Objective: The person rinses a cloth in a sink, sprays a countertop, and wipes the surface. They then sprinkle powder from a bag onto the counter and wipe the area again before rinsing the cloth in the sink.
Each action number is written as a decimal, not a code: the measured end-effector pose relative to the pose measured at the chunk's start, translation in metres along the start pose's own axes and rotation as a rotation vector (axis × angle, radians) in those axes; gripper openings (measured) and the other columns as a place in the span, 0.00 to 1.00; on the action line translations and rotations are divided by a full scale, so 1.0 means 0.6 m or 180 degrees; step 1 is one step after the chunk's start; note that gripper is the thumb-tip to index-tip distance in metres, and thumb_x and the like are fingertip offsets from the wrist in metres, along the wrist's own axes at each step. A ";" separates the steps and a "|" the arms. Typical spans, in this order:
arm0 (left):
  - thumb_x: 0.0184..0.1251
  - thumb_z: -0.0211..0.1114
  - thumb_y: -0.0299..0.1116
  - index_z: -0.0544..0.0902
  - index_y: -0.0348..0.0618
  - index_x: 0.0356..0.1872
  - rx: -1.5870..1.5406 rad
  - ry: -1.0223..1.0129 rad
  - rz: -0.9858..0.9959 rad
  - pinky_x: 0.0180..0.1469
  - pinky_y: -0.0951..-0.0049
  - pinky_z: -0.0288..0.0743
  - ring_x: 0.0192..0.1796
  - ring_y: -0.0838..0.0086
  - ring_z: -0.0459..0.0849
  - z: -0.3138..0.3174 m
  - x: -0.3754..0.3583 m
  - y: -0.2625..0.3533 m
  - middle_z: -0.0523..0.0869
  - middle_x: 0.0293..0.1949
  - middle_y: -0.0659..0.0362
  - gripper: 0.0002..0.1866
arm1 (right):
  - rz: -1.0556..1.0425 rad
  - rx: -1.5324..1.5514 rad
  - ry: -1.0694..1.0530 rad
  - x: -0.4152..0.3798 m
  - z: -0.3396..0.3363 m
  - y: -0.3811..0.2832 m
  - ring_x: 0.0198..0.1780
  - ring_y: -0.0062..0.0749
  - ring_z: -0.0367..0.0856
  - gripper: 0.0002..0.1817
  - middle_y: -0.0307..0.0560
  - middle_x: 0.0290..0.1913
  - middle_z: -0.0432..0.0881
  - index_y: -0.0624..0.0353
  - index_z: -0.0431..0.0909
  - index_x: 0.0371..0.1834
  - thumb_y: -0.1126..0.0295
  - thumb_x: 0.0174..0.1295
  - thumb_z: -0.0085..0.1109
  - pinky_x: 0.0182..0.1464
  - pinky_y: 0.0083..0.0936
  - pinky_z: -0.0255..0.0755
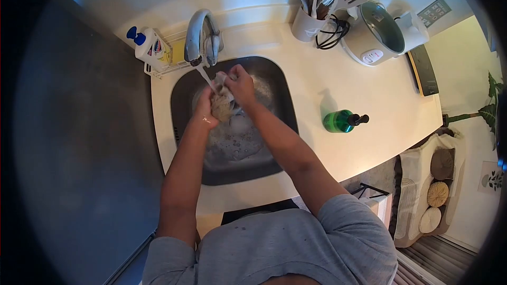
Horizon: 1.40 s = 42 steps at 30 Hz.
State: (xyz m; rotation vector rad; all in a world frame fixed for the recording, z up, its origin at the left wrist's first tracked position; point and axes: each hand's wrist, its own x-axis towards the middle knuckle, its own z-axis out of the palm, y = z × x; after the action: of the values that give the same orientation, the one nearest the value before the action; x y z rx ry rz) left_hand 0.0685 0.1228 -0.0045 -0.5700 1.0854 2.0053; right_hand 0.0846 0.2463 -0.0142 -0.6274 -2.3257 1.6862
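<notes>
Over the dark sink [214, 176], both my hands are closed on a wet, pale beige cloth [222, 106]. My left hand [206, 108] grips its left side, with wet shine at the wrist. On the upper right, my right hand [242, 86] pinches a bunched part of the cloth. A stream of water [205, 75] runs from the chrome faucet [193, 34] onto the cloth beside my left fingers. Below the cloth, foamy water [237, 142] lies in the basin. Some fingertips are hidden by the folds.
A green pump bottle [338, 121] stands on the counter [317, 163] right of the sink. Behind are a utensil holder [307, 25], a black cord [332, 32] and a rice cooker [369, 39]. Left of the faucet, a white pump bottle [151, 47] sits in a wire rack [177, 66].
</notes>
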 end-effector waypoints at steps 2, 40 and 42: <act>0.62 0.52 0.43 0.74 0.42 0.48 -0.0451 -0.0860 -0.0037 0.55 0.63 0.68 0.48 0.64 0.77 0.017 -0.048 0.031 0.78 0.45 0.55 0.19 | 0.0416 0.2430 -0.0261 0.014 0.013 0.038 0.36 0.30 0.77 0.14 0.43 0.29 0.79 0.59 0.78 0.24 0.57 0.50 0.63 0.44 0.29 0.66; 0.63 0.55 0.37 0.67 0.44 0.58 -0.0235 -0.1192 0.0973 0.54 0.62 0.69 0.49 0.65 0.76 -0.028 0.001 0.078 0.77 0.46 0.55 0.22 | 0.1373 0.1425 -0.2550 -0.029 -0.047 0.063 0.63 0.40 0.59 0.39 0.50 0.62 0.64 0.59 0.64 0.60 0.41 0.51 0.54 0.61 0.31 0.56; 0.64 0.54 0.35 0.67 0.45 0.58 -0.0407 -0.1116 0.1147 0.55 0.62 0.68 0.51 0.65 0.75 -0.049 -0.004 0.090 0.77 0.47 0.55 0.21 | 0.0779 0.0089 -0.2723 -0.022 -0.075 0.060 0.60 0.40 0.64 0.39 0.51 0.60 0.67 0.60 0.66 0.59 0.43 0.49 0.58 0.60 0.30 0.58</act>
State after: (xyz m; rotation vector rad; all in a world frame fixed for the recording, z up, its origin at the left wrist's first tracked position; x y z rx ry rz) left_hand 0.0275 0.0788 0.0086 -0.0754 0.8935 2.3863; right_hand 0.1220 0.2880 -0.0323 -0.1862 -2.8259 2.4582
